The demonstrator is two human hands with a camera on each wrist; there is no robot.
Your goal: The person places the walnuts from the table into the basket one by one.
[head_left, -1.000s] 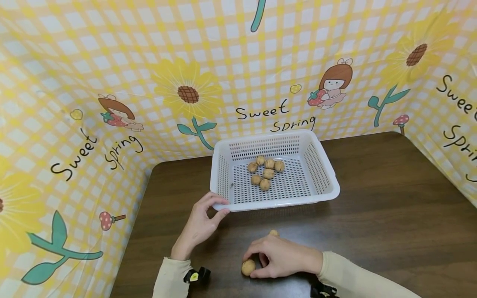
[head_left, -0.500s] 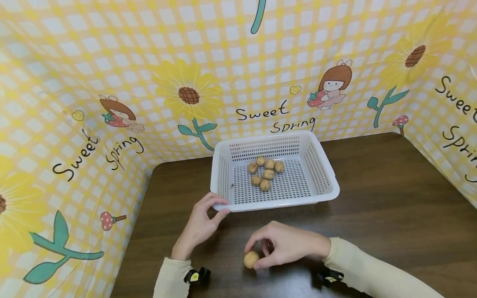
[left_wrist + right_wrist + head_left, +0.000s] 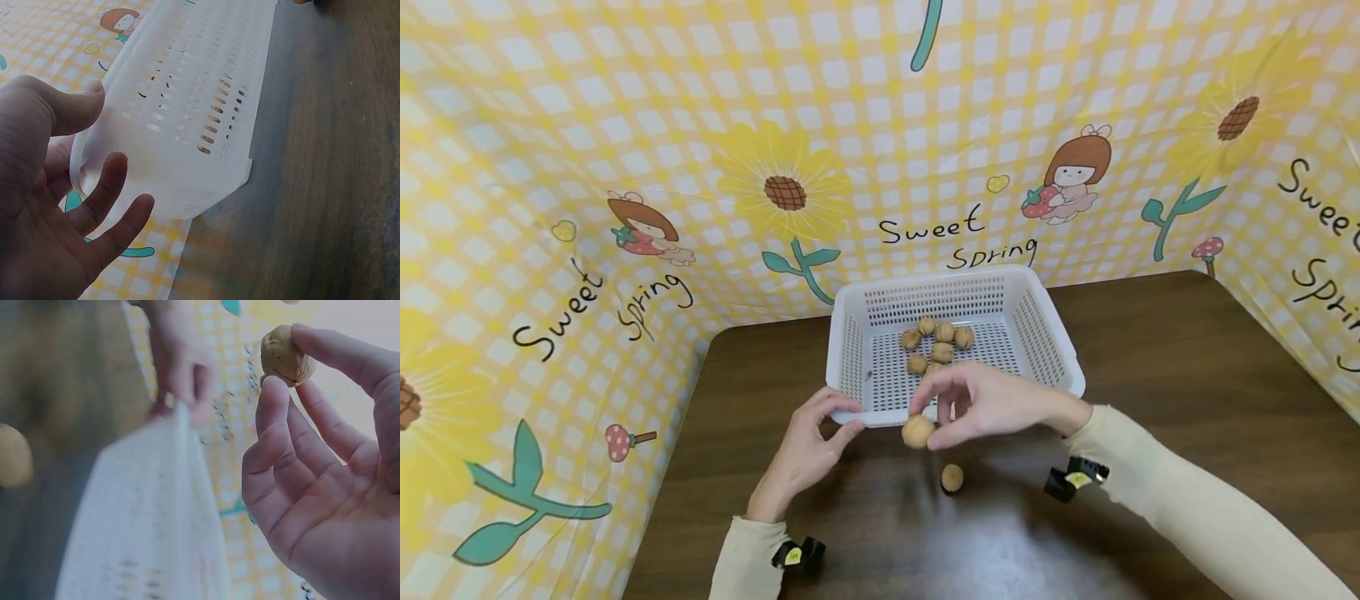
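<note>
A white perforated basket (image 3: 1049,333) stands on the table with several walnuts (image 3: 942,353) on its floor. The left hand (image 3: 805,446) pinches the basket's near left corner, thumb on one side of the rim and fingers on the other, as the left wrist view shows of the basket wall (image 3: 181,112). Held between thumb and fingertips of the right hand (image 3: 992,404) is one walnut (image 3: 917,432), just in front of the basket's near rim. In the right wrist view that walnut (image 3: 284,356) is gripped at the fingertips. Part of the basket is hidden behind the right hand.
A single walnut (image 3: 952,477) lies on the dark wooden table (image 3: 1187,400), in front of the basket. Yellow checked cloth (image 3: 880,125) with printed flowers and words hangs behind and at both sides of the table.
The right hand has lifted a walnut from the table and carried it forward to the basket's near rim. This uncovers the other walnut on the table. The left hand stays on the corner.
</note>
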